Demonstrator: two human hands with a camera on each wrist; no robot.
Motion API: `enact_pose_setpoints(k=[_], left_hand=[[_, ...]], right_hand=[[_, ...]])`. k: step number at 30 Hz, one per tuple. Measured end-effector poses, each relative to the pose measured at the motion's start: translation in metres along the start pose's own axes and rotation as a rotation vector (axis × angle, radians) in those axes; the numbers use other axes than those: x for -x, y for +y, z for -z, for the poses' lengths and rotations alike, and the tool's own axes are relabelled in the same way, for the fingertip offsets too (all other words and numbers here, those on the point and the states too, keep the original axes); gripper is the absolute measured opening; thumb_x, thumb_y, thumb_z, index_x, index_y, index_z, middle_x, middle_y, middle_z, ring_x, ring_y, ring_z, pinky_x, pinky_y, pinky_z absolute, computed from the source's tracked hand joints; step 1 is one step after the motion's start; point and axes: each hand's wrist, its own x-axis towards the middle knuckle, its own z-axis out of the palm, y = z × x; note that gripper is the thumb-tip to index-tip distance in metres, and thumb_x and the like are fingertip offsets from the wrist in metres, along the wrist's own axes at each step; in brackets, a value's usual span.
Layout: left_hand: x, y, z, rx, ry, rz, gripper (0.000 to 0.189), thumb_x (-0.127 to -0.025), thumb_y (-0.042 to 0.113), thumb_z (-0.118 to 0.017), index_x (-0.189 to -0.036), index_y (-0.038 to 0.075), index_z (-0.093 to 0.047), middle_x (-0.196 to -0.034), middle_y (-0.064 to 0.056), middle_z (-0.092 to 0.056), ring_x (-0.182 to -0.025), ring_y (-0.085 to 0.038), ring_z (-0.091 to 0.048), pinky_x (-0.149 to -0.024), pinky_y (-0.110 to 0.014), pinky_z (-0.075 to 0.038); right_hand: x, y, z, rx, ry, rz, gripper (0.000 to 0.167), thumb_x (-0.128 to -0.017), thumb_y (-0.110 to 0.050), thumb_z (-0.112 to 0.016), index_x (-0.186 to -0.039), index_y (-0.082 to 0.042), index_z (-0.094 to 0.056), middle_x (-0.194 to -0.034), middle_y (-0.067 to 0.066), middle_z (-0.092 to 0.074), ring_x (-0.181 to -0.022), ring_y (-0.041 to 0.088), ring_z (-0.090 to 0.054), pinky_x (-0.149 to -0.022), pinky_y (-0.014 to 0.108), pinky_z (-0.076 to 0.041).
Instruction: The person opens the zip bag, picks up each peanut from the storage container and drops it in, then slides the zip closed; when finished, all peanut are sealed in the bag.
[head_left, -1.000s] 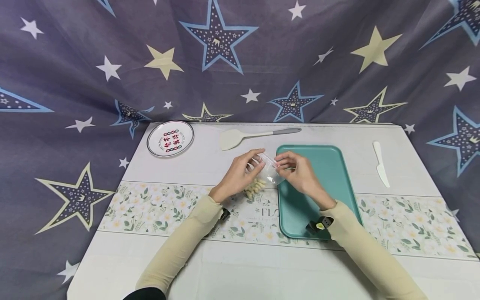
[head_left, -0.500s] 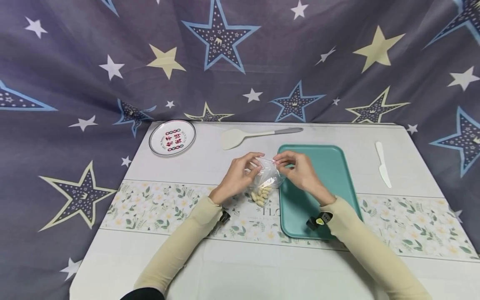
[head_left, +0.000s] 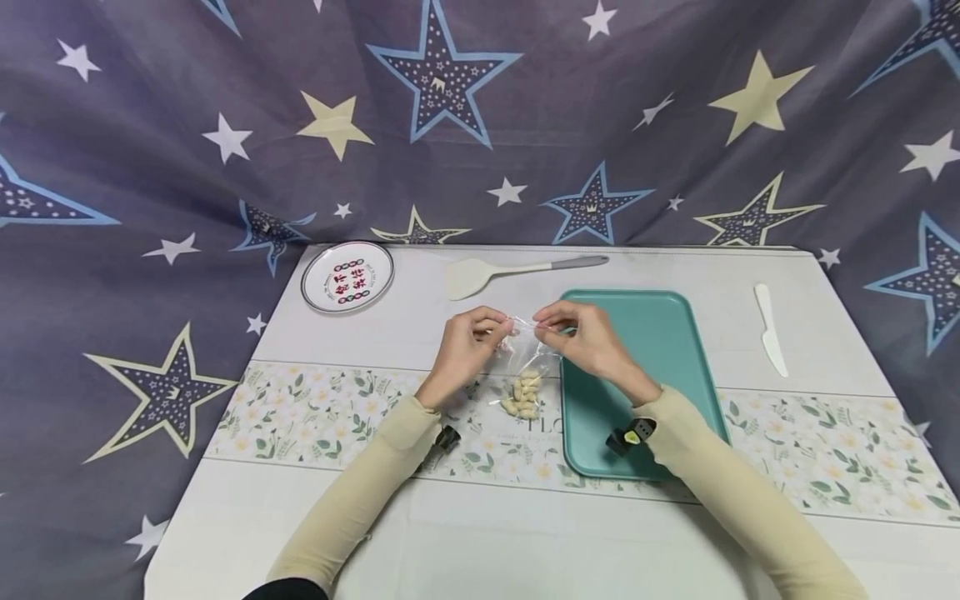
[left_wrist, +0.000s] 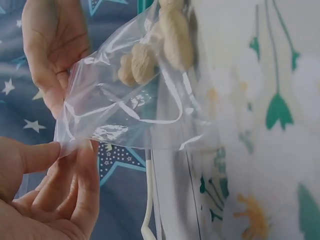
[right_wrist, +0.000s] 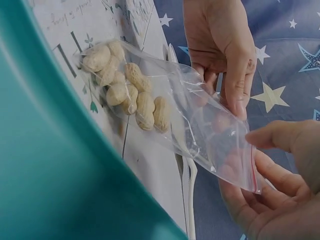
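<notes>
A clear zip bag [head_left: 527, 357] hangs upright between both hands over the table, left of the green tray. Several unshelled peanuts [right_wrist: 127, 95] lie in its lower part, which seems to touch the table. My left hand [head_left: 463, 350] pinches the left top corner between thumb and fingers, as the left wrist view shows up close on the plastic [left_wrist: 112, 112]. At the opposite corner, my right hand [head_left: 588, 340] pinches the top edge, thumb on one side and fingers behind. A red seal strip [right_wrist: 253, 167] runs along that edge in the right wrist view.
The green tray [head_left: 637, 392] lies under my right wrist. Behind the hands is a spatula [head_left: 468, 278] with a grey handle. A round white plate [head_left: 318, 279] stands at the back left, a white knife [head_left: 770, 333] at the right. A star-patterned curtain [head_left: 480, 183] hangs behind the table.
The hands have drawn closer together along the bag's top, the right one shifting left. The bag has turned to hang upright, and the peanuts in it show more fully.
</notes>
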Motion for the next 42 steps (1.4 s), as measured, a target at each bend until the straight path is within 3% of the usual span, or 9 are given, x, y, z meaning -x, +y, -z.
enact_pose_setpoints(k=[6, 13, 18, 24, 29, 36, 42], left_hand=[[-0.004, -0.002, 0.006, -0.002, -0.014, 0.008, 0.020, -0.103, 0.019, -0.067, -0.107, 0.001, -0.075, -0.099, -0.020, -0.078, -0.078, -0.034, -0.076, -0.062, -0.019, -0.055], [-0.007, -0.003, 0.006, -0.059, -0.013, 0.026, 0.018, -0.102, 0.018, -0.068, -0.104, 0.002, -0.076, -0.093, -0.016, -0.077, -0.079, -0.030, -0.073, -0.066, -0.019, -0.055], [-0.007, -0.004, 0.005, -0.019, -0.024, 0.045, 0.016, -0.102, 0.015, -0.068, -0.102, 0.000, -0.075, -0.091, -0.018, -0.075, -0.079, -0.033, -0.072, -0.065, -0.019, -0.056], [-0.008, -0.005, 0.004, 0.012, -0.033, 0.055, 0.016, -0.102, 0.011, -0.067, -0.101, -0.003, -0.073, -0.090, -0.021, -0.074, -0.081, -0.039, -0.074, -0.064, -0.016, -0.056], [-0.009, -0.007, 0.003, -0.017, -0.012, 0.048, 0.014, -0.101, 0.010, -0.068, -0.100, -0.003, -0.073, -0.088, -0.019, -0.074, -0.076, -0.031, -0.072, -0.064, -0.017, -0.056], [-0.007, -0.008, 0.002, -0.014, 0.008, 0.050, 0.013, -0.100, 0.009, -0.069, -0.099, -0.004, -0.073, -0.089, -0.018, -0.074, -0.074, -0.023, -0.069, -0.063, -0.017, -0.055], [-0.007, -0.009, 0.002, -0.017, 0.010, 0.063, 0.013, -0.100, 0.009, -0.069, -0.100, -0.004, -0.073, -0.090, -0.018, -0.073, -0.071, -0.012, -0.065, -0.064, -0.017, -0.055]], right_hand=[[-0.008, -0.002, -0.008, 0.045, -0.019, 0.032, 0.022, -0.097, -0.023, -0.076, -0.112, -0.007, -0.079, -0.106, 0.013, -0.078, -0.091, 0.026, -0.073, -0.082, 0.036, -0.062], [-0.016, 0.000, -0.016, 0.038, -0.042, 0.009, 0.021, -0.097, -0.022, -0.075, -0.109, -0.004, -0.080, -0.107, 0.014, -0.079, -0.092, 0.026, -0.072, -0.081, 0.031, -0.058], [-0.020, 0.001, -0.019, -0.011, -0.065, -0.031, 0.021, -0.098, -0.022, -0.074, -0.107, -0.004, -0.080, -0.105, 0.015, -0.079, -0.088, 0.023, -0.070, -0.073, 0.023, -0.056], [-0.024, 0.000, -0.021, -0.043, -0.088, -0.046, 0.022, -0.099, -0.024, -0.073, -0.106, -0.004, -0.080, -0.103, 0.015, -0.078, -0.084, 0.023, -0.069, -0.069, 0.023, -0.054], [-0.026, -0.002, -0.023, -0.073, -0.098, -0.063, 0.020, -0.099, -0.023, -0.073, -0.104, -0.004, -0.079, -0.099, 0.014, -0.077, -0.083, 0.023, -0.068, -0.067, 0.023, -0.053], [-0.027, -0.002, -0.026, -0.087, -0.114, -0.080, 0.020, -0.099, -0.022, -0.072, -0.103, -0.003, -0.078, -0.100, 0.015, -0.076, -0.090, 0.035, -0.070, -0.070, 0.023, -0.055], [-0.029, 0.000, -0.029, -0.067, -0.112, -0.068, 0.020, -0.100, -0.022, -0.072, -0.102, -0.002, -0.078, -0.101, 0.015, -0.077, -0.088, 0.025, -0.068, -0.074, 0.025, -0.054]])
